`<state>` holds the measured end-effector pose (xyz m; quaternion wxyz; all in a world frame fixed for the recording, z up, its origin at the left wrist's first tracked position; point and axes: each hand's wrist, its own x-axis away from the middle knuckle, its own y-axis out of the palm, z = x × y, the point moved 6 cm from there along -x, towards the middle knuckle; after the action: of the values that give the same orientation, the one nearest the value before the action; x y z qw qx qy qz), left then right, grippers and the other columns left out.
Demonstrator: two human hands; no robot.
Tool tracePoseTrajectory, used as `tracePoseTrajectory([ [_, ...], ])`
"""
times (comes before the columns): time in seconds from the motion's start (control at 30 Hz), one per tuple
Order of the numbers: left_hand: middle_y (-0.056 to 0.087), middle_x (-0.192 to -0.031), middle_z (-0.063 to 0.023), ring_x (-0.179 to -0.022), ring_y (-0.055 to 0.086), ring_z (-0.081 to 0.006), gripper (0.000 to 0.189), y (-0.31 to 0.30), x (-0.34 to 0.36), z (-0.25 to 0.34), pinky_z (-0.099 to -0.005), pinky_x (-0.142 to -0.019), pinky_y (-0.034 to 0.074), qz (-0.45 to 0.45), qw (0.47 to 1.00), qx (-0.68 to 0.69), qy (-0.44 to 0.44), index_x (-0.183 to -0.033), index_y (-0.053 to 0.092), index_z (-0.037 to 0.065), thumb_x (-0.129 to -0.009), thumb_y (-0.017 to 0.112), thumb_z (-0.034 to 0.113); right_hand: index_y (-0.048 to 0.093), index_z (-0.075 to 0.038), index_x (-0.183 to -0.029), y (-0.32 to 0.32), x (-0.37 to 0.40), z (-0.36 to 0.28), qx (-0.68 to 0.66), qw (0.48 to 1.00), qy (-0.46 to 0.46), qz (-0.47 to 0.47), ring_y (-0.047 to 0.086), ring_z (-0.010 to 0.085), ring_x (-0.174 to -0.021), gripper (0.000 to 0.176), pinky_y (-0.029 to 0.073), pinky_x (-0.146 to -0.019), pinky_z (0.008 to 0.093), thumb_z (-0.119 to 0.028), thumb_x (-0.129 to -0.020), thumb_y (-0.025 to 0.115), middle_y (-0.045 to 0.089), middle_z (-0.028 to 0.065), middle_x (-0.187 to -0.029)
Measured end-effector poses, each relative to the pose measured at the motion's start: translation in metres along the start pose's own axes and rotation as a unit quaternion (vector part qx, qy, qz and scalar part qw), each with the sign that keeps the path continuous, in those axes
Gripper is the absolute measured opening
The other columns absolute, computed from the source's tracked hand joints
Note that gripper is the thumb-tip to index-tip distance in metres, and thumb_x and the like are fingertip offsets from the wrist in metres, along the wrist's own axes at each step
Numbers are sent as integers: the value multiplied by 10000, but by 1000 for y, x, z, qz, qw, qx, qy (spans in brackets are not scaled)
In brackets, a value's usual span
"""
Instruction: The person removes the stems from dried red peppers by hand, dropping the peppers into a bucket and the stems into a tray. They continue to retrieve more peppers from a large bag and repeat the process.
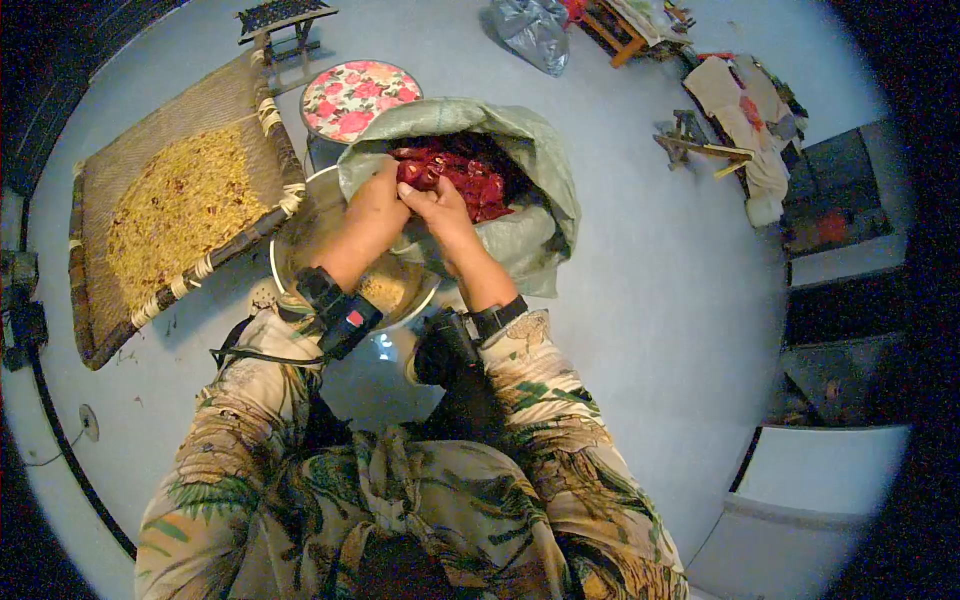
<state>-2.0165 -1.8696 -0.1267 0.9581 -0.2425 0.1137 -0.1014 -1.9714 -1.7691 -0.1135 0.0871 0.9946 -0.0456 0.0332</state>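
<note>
A pale green woven sack [545,190] stands open in front of me, with dark red dried chili peppers [485,195] inside its mouth. My left hand [378,208] and my right hand [437,207] meet at the near left side of the opening. Their fingers are curled together around dried chili at the edge of the pile; the exact piece is partly hidden by the fingers. Beneath my forearms, partly covered by the sack, sits a wide basin [432,297] with yellowish seeds [385,288] at its bottom.
To the left, a large framed woven tray [95,190] holds yellow seeds with red bits. Behind the basin stands a round flower-patterned stool [362,95]. A small dark stool [285,18], a grey plastic bag [532,35] and a cloth-covered bench [740,110] are farther off.
</note>
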Motion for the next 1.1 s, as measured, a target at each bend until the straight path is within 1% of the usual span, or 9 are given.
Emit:
tracePoseTrajectory([
  [0.1, 623, -971, -194, -906, 600, -345, 425, 3, 10, 18, -400, -790, 470, -9, 999, -19, 29, -1139, 505, 32, -758, 626, 177, 529, -74, -1092, -9, -3, 3, 22, 1000, 17, 11, 551, 108, -837, 361, 447, -730, 256, -261, -812, 659, 596, 10, -930],
  [0.17, 606, -970, -228, -896, 580, -404, 445, 0, 13, 28, -445, -760, 460, -2, 996, 36, 82, -1138, 484, 51, -757, 633, 225, 550, -82, -1033, -27, -18, 21, 63, 997, 24, 27, 590, 147, -794, 321, 492, -578, 275, -323, -831, 612, 605, 30, -945],
  [0.23, 589, -1042, -230, -951, 574, -384, 500, 8, 9, 22, -429, -795, 458, -54, 997, 40, 42, -1167, 477, 40, -749, 655, 247, 544, -65, -1003, -34, -15, 13, 60, 991, 102, 65, 610, 171, -693, 278, 495, -568, 285, -276, -829, 588, 618, 62, -831],
  [0.3, 581, -1063, -237, -966, 566, -391, 595, 3, 10, 37, -421, -816, 456, -38, 995, 9, 92, -1225, 444, 12, -729, 681, 239, 554, -44, -932, -42, -34, 27, 57, 997, -49, 28, 589, 167, -635, 208, 452, -486, 305, -217, -818, 564, 611, 57, -753],
  [0.37, 554, -1106, -256, -1010, 539, -401, 655, 5, 11, 30, -419, -855, 438, -51, 993, -21, 106, -1268, 410, -8, -715, 695, 200, 591, -76, -931, -36, -8, -3, 97, 984, 63, 136, 541, 144, -587, 224, 407, -436, 290, -259, -804, 573, 590, 22, -736],
  [0.43, 520, -1150, -274, -1052, 506, -413, 652, -2, 17, 42, -425, -893, 412, -30, 989, -45, 140, -1273, 406, -14, -715, 695, 161, 595, -78, -934, -41, -18, 21, 27, 991, 65, 113, 520, 92, -562, 223, 380, -410, 246, -253, -798, 576, 582, -4, -726],
  [0.5, 481, -1222, -244, -1126, 461, -388, 641, 1, 18, 46, -411, -944, 377, -45, 989, -56, 129, -1277, 412, 8, -725, 695, 172, 594, -82, -934, -45, -24, 20, 3, 991, -33, 126, 518, 83, -554, 195, 372, -400, 242, -222, -801, 568, 585, -5, -725],
  [0.9, 523, -1106, -213, -1033, 501, -380, 497, -5, 21, 47, -405, -890, 401, -23, 992, -43, 118, -1195, 479, 2, -745, 650, 126, 563, -110, -977, -93, -32, 44, -53, 957, 93, 270, 578, 123, -641, 226, 492, -460, 274, -244, -799, 598, 599, 18, -814],
  [1.1, 528, -1109, -211, -1027, 508, -370, 486, -2, 20, 45, -397, -891, 404, -22, 990, -50, 130, -1177, 489, 0, -735, 660, 107, 509, -100, -1147, -102, -43, 47, -102, 957, 65, 263, 514, 189, -1004, 429, 467, -769, 379, -357, -818, 610, 542, 42, -1120],
])
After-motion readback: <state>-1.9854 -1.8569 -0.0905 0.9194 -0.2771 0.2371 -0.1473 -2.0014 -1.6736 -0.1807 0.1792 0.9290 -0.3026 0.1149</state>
